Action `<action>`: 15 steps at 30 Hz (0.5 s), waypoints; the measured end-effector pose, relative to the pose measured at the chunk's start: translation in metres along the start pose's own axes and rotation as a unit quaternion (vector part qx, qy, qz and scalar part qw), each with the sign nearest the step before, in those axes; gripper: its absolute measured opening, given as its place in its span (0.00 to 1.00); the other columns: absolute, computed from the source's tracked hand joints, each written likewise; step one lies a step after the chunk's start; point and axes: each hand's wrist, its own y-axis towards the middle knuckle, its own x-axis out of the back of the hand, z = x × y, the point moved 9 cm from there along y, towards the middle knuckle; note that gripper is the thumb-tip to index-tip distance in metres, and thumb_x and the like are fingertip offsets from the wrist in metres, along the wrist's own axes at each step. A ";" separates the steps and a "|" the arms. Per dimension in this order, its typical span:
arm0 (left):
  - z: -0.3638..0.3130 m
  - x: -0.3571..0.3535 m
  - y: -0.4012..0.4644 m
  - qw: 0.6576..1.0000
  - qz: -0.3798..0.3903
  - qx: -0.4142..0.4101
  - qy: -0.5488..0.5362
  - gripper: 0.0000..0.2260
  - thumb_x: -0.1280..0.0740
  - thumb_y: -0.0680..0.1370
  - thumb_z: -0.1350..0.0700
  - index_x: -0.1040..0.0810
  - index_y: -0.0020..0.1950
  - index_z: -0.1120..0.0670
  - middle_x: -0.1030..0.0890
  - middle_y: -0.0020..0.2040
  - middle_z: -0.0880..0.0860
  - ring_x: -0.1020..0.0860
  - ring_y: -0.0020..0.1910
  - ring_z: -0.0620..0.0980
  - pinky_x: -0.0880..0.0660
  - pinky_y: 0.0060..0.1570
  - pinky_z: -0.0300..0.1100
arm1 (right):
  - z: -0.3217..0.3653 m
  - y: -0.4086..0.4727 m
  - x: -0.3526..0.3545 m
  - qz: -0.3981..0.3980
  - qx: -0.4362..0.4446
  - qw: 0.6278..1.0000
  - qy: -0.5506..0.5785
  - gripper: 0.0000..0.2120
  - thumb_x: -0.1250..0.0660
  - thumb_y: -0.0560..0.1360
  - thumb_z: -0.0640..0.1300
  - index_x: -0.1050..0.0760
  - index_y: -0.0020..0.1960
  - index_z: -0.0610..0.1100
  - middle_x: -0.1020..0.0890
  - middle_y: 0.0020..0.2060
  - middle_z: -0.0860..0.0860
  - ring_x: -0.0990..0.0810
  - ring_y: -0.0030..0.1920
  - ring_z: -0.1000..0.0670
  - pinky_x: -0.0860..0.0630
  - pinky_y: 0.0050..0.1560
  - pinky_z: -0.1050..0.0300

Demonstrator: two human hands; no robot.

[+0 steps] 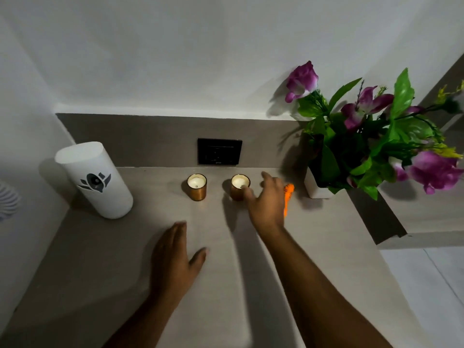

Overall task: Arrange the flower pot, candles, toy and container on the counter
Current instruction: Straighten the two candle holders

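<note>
Two copper-coloured candle jars stand at the back of the beige counter (100,259): the left candle (197,187) and the right candle (239,187). My right hand (267,202) hovers with fingers spread just right of the right candle, its thumb near the jar. It partly hides an orange striped toy (288,195) lying beside it. A white square flower pot (317,188) with purple flowers and green leaves stands at the back right. A tall white cylindrical container (96,180) with a dark logo stands at the back left. My left hand (174,257) rests flat on the counter, holding nothing.
A black wall socket (219,151) sits on the backsplash behind the candles. The counter ends at a wall on the left and a raised ledge (391,222) on the right. A white ribbed object (7,200) shows at the far left edge.
</note>
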 end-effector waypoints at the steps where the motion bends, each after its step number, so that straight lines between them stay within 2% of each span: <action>1: 0.002 0.003 0.017 0.997 -0.015 0.048 -0.057 0.36 0.30 0.72 0.42 0.37 0.75 0.56 0.30 0.73 0.59 0.32 0.72 0.59 0.32 0.69 0.55 | 0.002 -0.005 -0.019 0.030 -0.014 0.999 0.031 0.30 0.27 0.74 0.50 0.31 0.71 0.40 0.25 0.64 0.41 0.25 0.64 0.42 0.33 0.66 0.53; 4: 0.006 0.008 0.067 0.970 -0.068 0.145 -0.183 0.36 0.25 0.71 0.48 0.37 0.74 0.55 0.29 0.73 0.58 0.31 0.71 0.59 0.31 0.69 0.55 | -0.012 -0.008 -0.061 0.081 -0.087 0.990 0.079 0.35 0.24 0.72 0.50 0.35 0.73 0.42 0.28 0.68 0.43 0.27 0.68 0.42 0.29 0.67 0.49; 7: 0.005 0.003 0.103 0.955 -0.101 0.148 -0.237 0.34 0.23 0.68 0.51 0.31 0.71 0.56 0.24 0.68 0.57 0.27 0.67 0.59 0.29 0.64 0.49 | -0.025 0.002 -0.076 0.050 -0.103 0.990 0.077 0.34 0.25 0.72 0.50 0.34 0.73 0.44 0.27 0.68 0.45 0.26 0.68 0.41 0.28 0.67 0.48; 9: 0.005 0.000 0.118 0.958 -0.111 0.132 -0.230 0.29 0.23 0.68 0.51 0.26 0.66 0.55 0.20 0.63 0.57 0.23 0.63 0.58 0.28 0.60 0.47 | -0.026 0.012 -0.079 0.017 -0.094 0.993 0.068 0.30 0.25 0.72 0.49 0.31 0.70 0.44 0.24 0.65 0.45 0.24 0.64 0.42 0.26 0.64 0.49; 11: 0.005 -0.005 0.131 0.966 -0.114 0.123 -0.196 0.28 0.23 0.68 0.48 0.25 0.65 0.55 0.19 0.61 0.57 0.22 0.61 0.59 0.26 0.62 0.52 | -0.028 0.019 -0.083 0.008 -0.084 0.995 0.061 0.29 0.25 0.72 0.52 0.29 0.69 0.45 0.22 0.62 0.46 0.23 0.62 0.43 0.24 0.62 0.48; 15: 0.009 -0.013 0.152 0.975 -0.119 0.114 -0.149 0.27 0.26 0.69 0.43 0.25 0.65 0.52 0.20 0.63 0.56 0.27 0.66 0.59 0.35 0.69 0.62 | -0.030 0.033 -0.087 -0.007 -0.055 0.998 0.039 0.29 0.26 0.71 0.58 0.27 0.67 0.45 0.19 0.59 0.46 0.22 0.59 0.44 0.23 0.57 0.49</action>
